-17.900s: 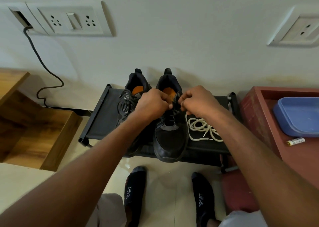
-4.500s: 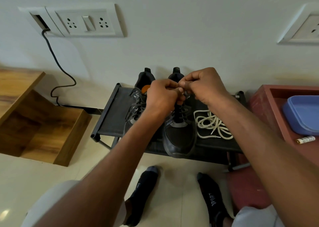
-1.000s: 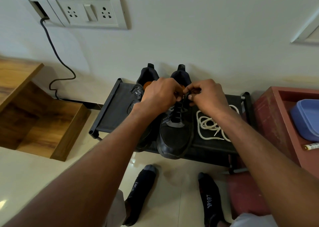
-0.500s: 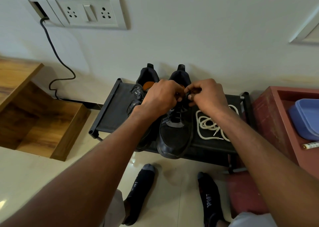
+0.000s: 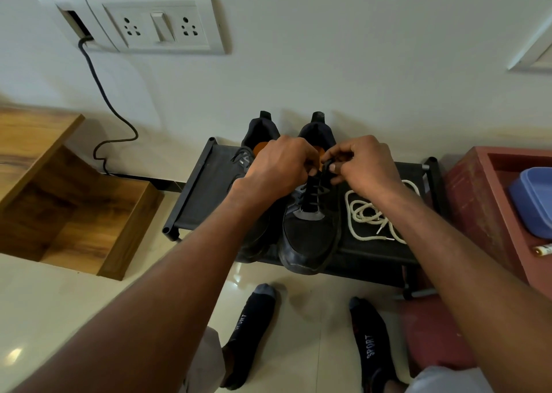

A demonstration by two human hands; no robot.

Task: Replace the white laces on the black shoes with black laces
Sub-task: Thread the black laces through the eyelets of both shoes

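Observation:
Two black shoes stand side by side on a low black rack [image 5: 200, 198]. The right shoe [image 5: 310, 237] carries a black lace [image 5: 310, 195] threaded up its front. My left hand [image 5: 277, 168] and my right hand [image 5: 364, 165] meet over the top of that shoe, each pinching an end of the black lace near the upper eyelets. The left shoe [image 5: 257, 141] is mostly hidden under my left hand and forearm. The removed white laces [image 5: 370, 216] lie in a loose heap on the rack, right of the right shoe.
A wooden step unit [image 5: 68, 207] sits on the floor at left. At right stands a red cabinet [image 5: 478, 201] with a blue tub [image 5: 534, 201] and a small tube [image 5: 543, 249]. A black cable [image 5: 104, 105] hangs from a wall socket plate [image 5: 158, 25]. My socked feet [image 5: 254, 330] stand on the tiled floor.
My hands stay over the top of the right shoe; the fingers have shifted slightly on the black lace ends. Shoes and white laces have not moved.

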